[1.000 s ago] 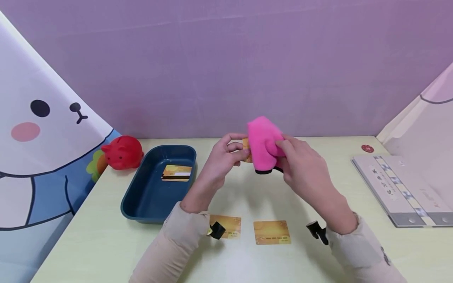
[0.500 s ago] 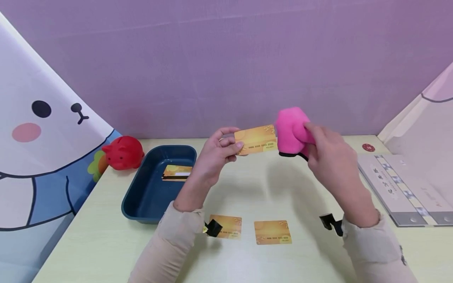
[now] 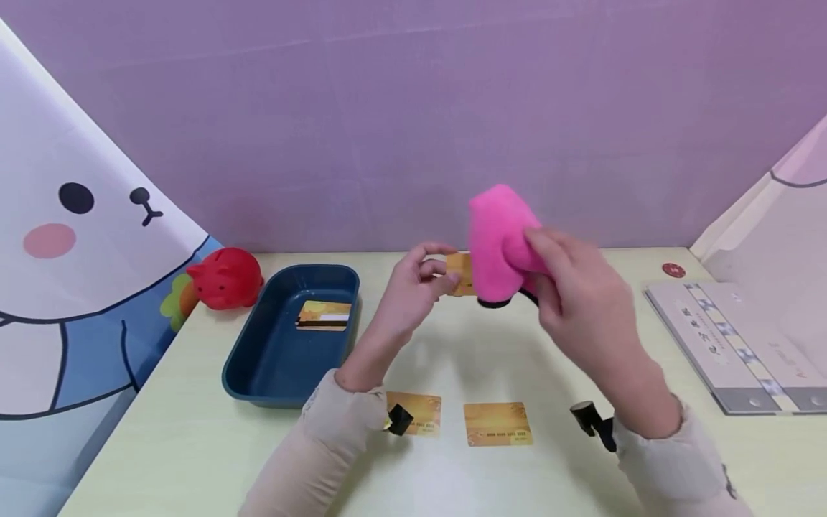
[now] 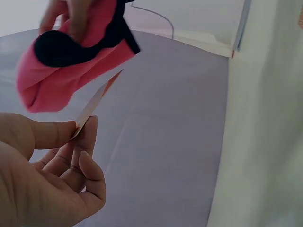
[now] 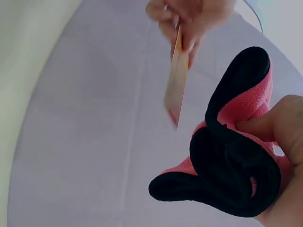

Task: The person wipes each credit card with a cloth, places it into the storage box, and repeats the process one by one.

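Note:
Held up over the table, a gold bank card (image 3: 460,273) is pinched between the thumb and fingers of my left hand (image 3: 418,286). My right hand (image 3: 584,305) grips a bunched pink cloth (image 3: 500,244) with black edging. In the head view the cloth overlaps the card's right part and hides it. The left wrist view shows the card (image 4: 97,104) nearly edge-on, with the cloth (image 4: 61,82) close above it. In the right wrist view, folds of the cloth (image 5: 236,161) stand a little apart from the card (image 5: 177,85).
Two gold cards, a left one (image 3: 423,413) and a right one (image 3: 497,424), lie on the table (image 3: 194,445) in front. A blue tray (image 3: 271,359) holds a card (image 3: 323,316). Around them are a red piggy bank (image 3: 226,280), a grey-white box (image 3: 730,345) and a red chip (image 3: 673,270).
The cloth moved right, off the card, by half a second ago, then came back left across it. The left hand tilted the card to face forward, then turned it back.

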Available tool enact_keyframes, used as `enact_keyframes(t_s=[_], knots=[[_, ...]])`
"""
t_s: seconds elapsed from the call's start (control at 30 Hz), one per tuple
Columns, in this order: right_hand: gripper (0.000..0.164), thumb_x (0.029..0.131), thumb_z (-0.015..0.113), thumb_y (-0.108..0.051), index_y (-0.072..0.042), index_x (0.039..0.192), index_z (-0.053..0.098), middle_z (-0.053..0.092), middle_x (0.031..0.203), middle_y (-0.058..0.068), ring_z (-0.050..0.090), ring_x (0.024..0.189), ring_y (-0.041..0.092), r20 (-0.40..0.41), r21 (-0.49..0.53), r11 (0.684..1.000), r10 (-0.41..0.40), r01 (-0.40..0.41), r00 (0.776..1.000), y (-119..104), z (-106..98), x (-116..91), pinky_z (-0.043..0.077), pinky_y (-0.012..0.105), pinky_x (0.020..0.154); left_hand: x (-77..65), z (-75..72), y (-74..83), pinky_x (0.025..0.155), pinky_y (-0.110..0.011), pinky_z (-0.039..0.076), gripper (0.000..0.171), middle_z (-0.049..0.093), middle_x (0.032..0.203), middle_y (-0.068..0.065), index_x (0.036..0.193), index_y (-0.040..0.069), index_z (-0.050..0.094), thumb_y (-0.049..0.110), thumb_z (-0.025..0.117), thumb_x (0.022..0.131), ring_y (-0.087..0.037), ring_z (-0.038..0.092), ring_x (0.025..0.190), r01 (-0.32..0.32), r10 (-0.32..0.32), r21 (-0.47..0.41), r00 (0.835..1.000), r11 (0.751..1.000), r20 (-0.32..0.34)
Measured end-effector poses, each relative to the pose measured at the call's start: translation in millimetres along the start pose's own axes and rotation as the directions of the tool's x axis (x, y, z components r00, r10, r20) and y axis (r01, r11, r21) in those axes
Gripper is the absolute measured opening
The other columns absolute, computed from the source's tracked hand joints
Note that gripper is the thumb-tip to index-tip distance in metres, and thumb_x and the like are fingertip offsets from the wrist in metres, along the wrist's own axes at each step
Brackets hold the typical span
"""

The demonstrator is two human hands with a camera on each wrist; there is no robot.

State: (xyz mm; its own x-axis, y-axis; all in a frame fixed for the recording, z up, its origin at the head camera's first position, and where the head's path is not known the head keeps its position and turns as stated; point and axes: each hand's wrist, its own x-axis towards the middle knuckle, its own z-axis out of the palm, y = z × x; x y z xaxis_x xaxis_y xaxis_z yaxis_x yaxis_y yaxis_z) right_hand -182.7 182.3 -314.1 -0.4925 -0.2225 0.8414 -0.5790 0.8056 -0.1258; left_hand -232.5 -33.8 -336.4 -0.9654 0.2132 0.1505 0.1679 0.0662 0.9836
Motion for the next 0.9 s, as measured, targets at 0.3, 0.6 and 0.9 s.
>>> enact_keyframes(t_s=[0.3, 0.6, 0.9], knots=[[0.043, 0.083, 0.080, -0.007, -0.010, 0.125, 0.070, 0.069, 0.120, 0.016, 0.067, 0.108, 0.037, 0.163, -0.040, 0.989, -0.134, 0.142, 0.978, -12, 24, -12, 0.056, 0.050, 0.074, -2.0, 8.4, -5.1, 0.066, -0.027, 0.042, 0.018, 0.052, 0.090, -0.005, 0.112, 0.002, 0.058, -0.001, 0.058, 0.095, -0.017, 0.047, 0.081, 0.020, -0.021, 0.008, 0.999, 1.000, 0.032], [0.044, 0.082, 0.082, -0.014, -0.012, 0.124, 0.070, 0.068, 0.125, 0.018, 0.065, 0.111, 0.039, 0.219, -0.065, 0.993, -0.087, 0.103, 0.972, -15, 24, -12, 0.056, 0.051, 0.074, 1.3, 6.5, 1.9, 0.062, -0.026, 0.037, 0.030, 0.051, 0.089, -0.005, 0.115, 0.001, 0.059, -0.013, 0.048, 0.091, -0.017, 0.045, 0.079, 0.121, -0.121, 0.016, 0.993, 0.993, 0.003], [0.041, 0.084, 0.079, -0.011, -0.013, 0.124, 0.070, 0.068, 0.124, 0.019, 0.066, 0.107, 0.040, 0.206, -0.062, 0.997, -0.039, 0.053, 0.978, -14, 24, -11, 0.055, 0.050, 0.069, 1.9, 3.7, 3.3, 0.064, -0.025, 0.044, 0.038, 0.056, 0.081, -0.003, 0.124, 0.003, 0.058, -0.013, 0.049, 0.091, -0.016, 0.048, 0.072, 0.121, -0.121, 0.002, 0.992, 0.993, 0.033]])
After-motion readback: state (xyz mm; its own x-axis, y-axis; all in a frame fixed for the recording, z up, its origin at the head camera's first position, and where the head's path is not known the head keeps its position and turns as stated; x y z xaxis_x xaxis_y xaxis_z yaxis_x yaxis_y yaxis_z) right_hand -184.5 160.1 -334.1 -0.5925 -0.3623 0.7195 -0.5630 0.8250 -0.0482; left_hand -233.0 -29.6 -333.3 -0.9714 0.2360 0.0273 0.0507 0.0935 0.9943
